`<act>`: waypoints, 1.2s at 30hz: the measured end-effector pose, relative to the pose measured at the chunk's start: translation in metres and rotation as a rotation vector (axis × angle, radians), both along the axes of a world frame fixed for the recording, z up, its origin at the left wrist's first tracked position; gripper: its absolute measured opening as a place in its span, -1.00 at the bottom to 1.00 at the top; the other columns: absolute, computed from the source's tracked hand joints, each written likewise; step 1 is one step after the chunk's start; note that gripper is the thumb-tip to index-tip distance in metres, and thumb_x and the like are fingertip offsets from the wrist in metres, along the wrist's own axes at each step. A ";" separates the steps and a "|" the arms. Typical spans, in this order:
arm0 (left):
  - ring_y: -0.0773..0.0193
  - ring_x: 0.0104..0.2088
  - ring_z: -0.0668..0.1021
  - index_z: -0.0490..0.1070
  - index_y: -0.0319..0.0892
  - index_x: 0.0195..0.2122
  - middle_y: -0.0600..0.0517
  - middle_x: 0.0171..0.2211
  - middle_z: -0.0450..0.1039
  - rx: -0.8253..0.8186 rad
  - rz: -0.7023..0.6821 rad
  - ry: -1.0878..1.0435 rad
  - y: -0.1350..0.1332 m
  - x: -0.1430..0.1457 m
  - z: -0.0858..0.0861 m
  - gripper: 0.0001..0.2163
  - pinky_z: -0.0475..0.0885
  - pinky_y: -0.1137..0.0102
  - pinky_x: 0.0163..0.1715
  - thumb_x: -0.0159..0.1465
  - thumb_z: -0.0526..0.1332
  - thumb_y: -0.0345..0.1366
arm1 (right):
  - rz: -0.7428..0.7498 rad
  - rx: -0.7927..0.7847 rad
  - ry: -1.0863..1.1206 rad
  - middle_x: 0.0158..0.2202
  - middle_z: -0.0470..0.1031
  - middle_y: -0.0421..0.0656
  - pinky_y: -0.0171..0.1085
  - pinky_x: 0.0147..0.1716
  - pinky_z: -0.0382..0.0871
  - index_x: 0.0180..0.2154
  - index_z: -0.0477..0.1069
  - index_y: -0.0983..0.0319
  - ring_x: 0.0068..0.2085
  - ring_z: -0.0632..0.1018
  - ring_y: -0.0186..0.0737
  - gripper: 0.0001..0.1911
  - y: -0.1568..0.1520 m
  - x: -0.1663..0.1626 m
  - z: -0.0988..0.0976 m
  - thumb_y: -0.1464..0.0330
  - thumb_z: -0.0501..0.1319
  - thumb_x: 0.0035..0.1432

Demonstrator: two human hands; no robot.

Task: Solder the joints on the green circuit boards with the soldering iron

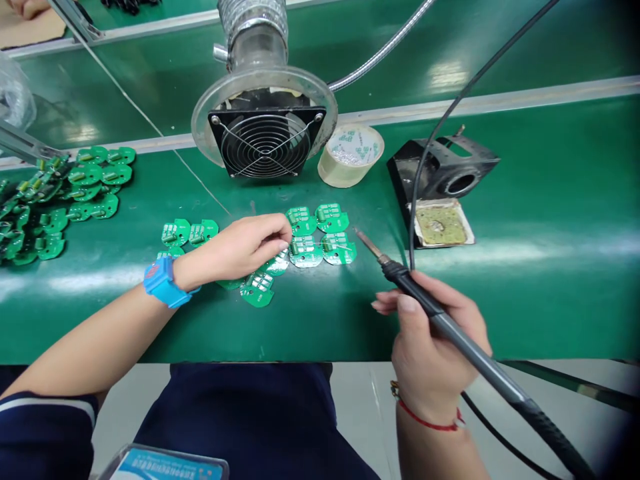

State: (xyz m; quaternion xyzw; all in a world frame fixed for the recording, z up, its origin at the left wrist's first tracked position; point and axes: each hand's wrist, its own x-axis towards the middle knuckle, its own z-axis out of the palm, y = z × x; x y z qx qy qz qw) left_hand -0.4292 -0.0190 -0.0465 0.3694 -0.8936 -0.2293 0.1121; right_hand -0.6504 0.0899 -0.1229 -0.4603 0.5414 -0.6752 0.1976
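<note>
My right hand (435, 340) is wrapped around the grey and black handle of a soldering iron (425, 300). Its tip points up and left, a little to the right of a panel of green circuit boards (320, 235). Over the left edge of that panel, my left hand (253, 247) is closed, fingers curled in a pinch. Thin solder wire (197, 179) runs down from the upper left to this hand, and a short end sticks out over the boards. More green boards (257, 288) lie under and beside the left hand, partly hidden by it.
A heap of populated boards (35, 207) lies at the left. Behind the boards hang a fume extractor fan (266, 143) and its duct. A tape roll (350, 157) stands beside it. To the right is an iron stand (445, 167) with a sponge (443, 223); a black cable crosses in front.
</note>
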 end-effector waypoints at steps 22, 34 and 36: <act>0.30 -0.41 0.39 0.42 -0.22 -0.43 0.04 -0.47 0.34 -0.273 0.242 0.027 0.025 -0.013 -0.012 -0.83 0.27 0.39 -0.42 0.15 0.04 -0.48 | -0.128 -0.054 0.078 -0.49 0.46 -0.20 -0.34 -0.62 0.36 -0.29 0.49 0.27 -0.56 0.50 -0.30 -0.87 0.004 -0.003 -0.013 0.35 0.27 0.11; 0.31 -0.43 0.40 0.41 -0.22 -0.44 0.04 -0.48 0.34 -0.310 0.244 -0.020 0.022 -0.023 -0.018 -0.84 0.27 0.40 -0.44 0.15 0.05 -0.49 | -0.036 0.020 0.046 -0.48 0.49 -0.20 -0.34 -0.61 0.41 -0.24 0.48 0.26 -0.54 0.52 -0.29 -0.85 0.007 -0.002 -0.012 0.35 0.27 0.12; 0.31 -0.43 0.40 0.41 -0.22 -0.44 0.05 -0.48 0.34 -0.309 0.242 -0.025 0.022 -0.024 -0.018 -0.84 0.27 0.41 -0.44 0.15 0.05 -0.49 | -0.031 0.035 0.049 -0.48 0.50 -0.19 -0.32 -0.59 0.43 -0.24 0.47 0.26 -0.53 0.52 -0.28 -0.84 0.007 -0.002 -0.012 0.33 0.26 0.12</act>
